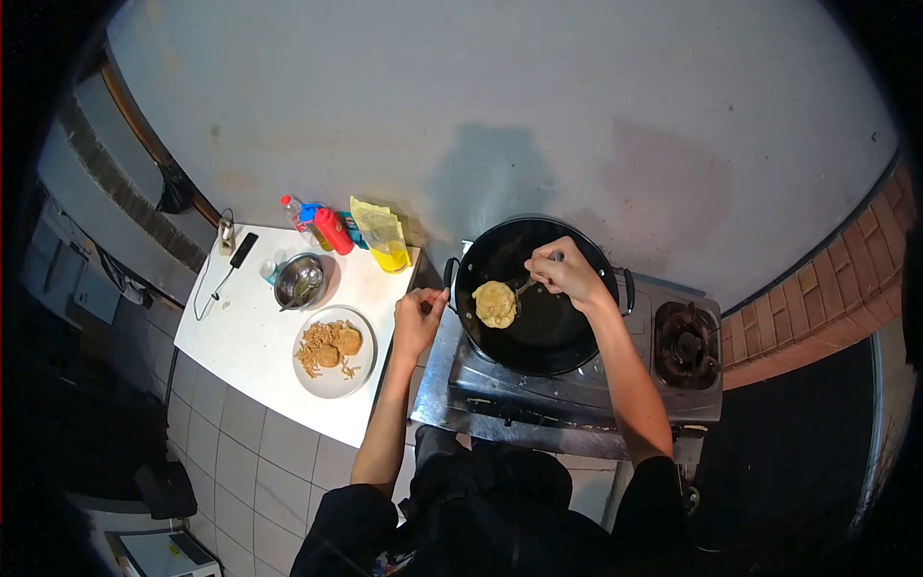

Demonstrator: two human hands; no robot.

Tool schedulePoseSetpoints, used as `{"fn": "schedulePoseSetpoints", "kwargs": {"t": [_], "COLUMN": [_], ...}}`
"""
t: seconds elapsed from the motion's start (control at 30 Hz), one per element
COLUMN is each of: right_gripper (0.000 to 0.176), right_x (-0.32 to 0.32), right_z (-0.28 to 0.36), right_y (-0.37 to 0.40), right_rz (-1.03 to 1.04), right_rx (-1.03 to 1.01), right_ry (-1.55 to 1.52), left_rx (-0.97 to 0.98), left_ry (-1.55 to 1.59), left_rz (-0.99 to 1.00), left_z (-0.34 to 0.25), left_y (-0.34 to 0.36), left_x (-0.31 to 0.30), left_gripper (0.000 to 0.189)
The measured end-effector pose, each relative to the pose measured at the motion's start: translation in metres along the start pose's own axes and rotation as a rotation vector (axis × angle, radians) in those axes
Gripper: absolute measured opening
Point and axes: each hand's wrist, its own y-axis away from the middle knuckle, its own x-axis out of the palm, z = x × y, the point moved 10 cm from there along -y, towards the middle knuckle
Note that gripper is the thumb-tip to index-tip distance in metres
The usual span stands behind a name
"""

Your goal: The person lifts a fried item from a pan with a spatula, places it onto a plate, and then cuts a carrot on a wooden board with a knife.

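A black pan (pixel 543 337) with two side handles sits on the stove. In its left part lies a round, pale yellow piece of food (pixel 495 305). My right hand (pixel 567 274) is over the pan, closed on the handle of a metal utensil (pixel 527 285) whose far end reaches the right edge of the food. My left hand (pixel 420 320) is at the pan's left handle (pixel 450 273), with its thumb and fingers pinched together near the handle's lower end.
Left of the stove, a white table (pixel 231 337) holds a plate (pixel 320 387) of fried food, a metal bowl (pixel 300 282), a red bottle (pixel 334 232), a yellow packet (pixel 388 252) and a black phone-like object (pixel 244 250). A bare burner (pixel 687 344) is at the right.
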Motion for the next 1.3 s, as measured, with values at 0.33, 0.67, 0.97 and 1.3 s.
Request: {"fn": "schedulePoseSetpoints", "kwargs": {"t": [0.33,0.67,0.97,1.3], "right_gripper": [0.036,0.037,0.039,0.037], "right_x": [0.000,-0.002,-0.003,-0.021], "right_z": [-0.003,-0.005,-0.002,-0.015], "right_y": [-0.005,-0.004,0.000,0.007], "right_rz": [0.010,0.022,0.011,-0.056], "right_rx": [0.041,0.054,0.071,0.079], "right_ry": [-0.033,-0.054,-0.065,-0.181], "left_rx": [0.021,0.012,0.025,0.027], "left_ry": [0.027,0.042,0.055,0.038], "left_rz": [0.000,-0.001,0.004,-0.007], "left_z": [-0.003,0.000,0.001,-0.001], "left_y": [0.001,0.000,0.000,0.001], "left_x": [0.000,0.001,0.002,0.000], "left_gripper": [0.018,0.016,0.016,0.019]}}
